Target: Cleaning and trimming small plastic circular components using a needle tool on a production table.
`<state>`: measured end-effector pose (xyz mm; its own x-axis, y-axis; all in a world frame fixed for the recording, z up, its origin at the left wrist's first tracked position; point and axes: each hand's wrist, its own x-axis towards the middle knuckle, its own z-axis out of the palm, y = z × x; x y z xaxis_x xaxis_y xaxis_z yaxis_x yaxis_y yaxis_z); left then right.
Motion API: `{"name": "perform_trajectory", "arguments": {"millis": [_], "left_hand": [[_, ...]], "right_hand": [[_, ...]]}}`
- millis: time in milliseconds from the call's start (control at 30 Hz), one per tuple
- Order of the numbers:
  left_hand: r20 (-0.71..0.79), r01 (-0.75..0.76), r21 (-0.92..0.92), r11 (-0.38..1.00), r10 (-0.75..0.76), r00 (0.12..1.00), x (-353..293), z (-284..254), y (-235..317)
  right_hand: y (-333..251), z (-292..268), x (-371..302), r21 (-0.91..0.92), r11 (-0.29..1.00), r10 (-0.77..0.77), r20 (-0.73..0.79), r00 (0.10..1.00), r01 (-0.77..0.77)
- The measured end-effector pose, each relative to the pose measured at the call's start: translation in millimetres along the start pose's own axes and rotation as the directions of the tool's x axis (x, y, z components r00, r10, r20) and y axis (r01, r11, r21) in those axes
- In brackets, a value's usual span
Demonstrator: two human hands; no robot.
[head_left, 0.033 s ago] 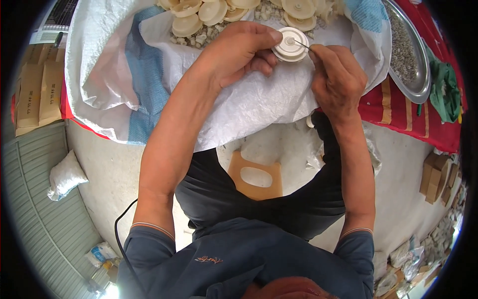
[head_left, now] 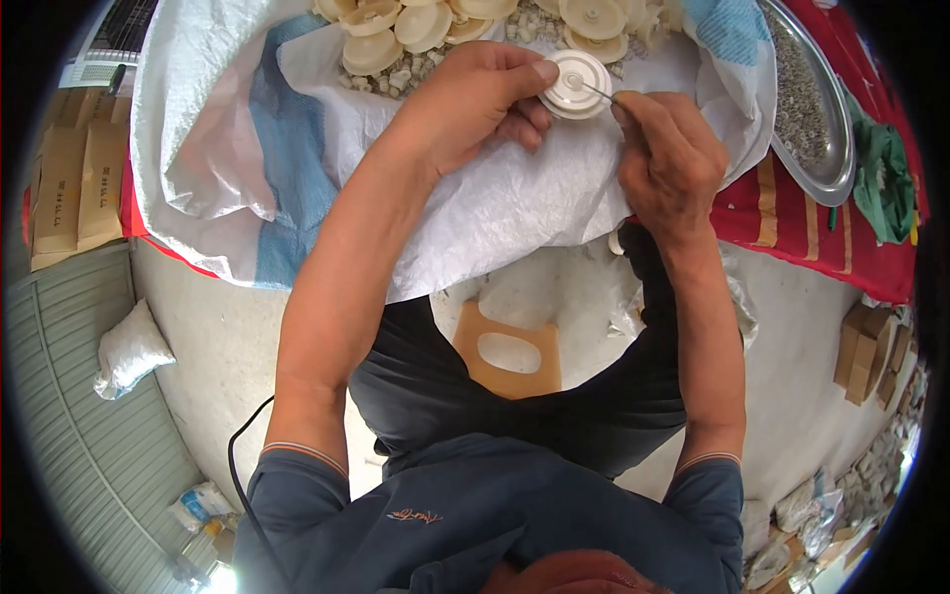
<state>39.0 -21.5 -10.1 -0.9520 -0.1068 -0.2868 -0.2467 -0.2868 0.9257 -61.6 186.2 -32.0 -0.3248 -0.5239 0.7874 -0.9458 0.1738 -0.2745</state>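
My left hand [head_left: 490, 94] grips a round white plastic disc [head_left: 572, 99] by its left edge, thumb on top. Raised rings and a small hub mark the disc's face. A thin metal pick [head_left: 598, 91] is pinched between the thumb and fingers of my right hand [head_left: 675, 158]; its tip lies at the disc's hub. Beyond the hands, several cream plastic discs [head_left: 424, 27] are heaped on small pale pieces [head_left: 391, 79]. Under both hands spreads a white woven sack [head_left: 515, 213] with blue bands.
At the right, a metal tray [head_left: 843, 163] of small grey parts stands on a red cloth [head_left: 792, 233], beside a green bag [head_left: 881, 178]. Cardboard boxes [head_left: 79, 188] sit at the left. A tan stool [head_left: 485, 371] is between my legs, and a white sack [head_left: 134, 346] lies on the floor.
The white disc has shifted slightly up and left in the left hand. The right hand and the pick have moved a little with it; both grips stay the same.
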Motion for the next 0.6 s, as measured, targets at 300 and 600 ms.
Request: {"name": "perform_trajectory", "arguments": {"millis": [300, 600], "left_hand": [[-0.204, -0.172, 0.547, 0.819, 0.330, 0.922, -7, 7, 13], [-0.339, -0.384, 0.647, 0.658, 0.700, 0.628, -14, 5, 13]], "right_hand": [[-3, -6, -1, 0.110, 0.985, 0.137, -0.027, 0.990, -0.133], [-2, -1, -1, 0.186, 0.912, 0.388, -0.096, 0.917, -0.366]]}}
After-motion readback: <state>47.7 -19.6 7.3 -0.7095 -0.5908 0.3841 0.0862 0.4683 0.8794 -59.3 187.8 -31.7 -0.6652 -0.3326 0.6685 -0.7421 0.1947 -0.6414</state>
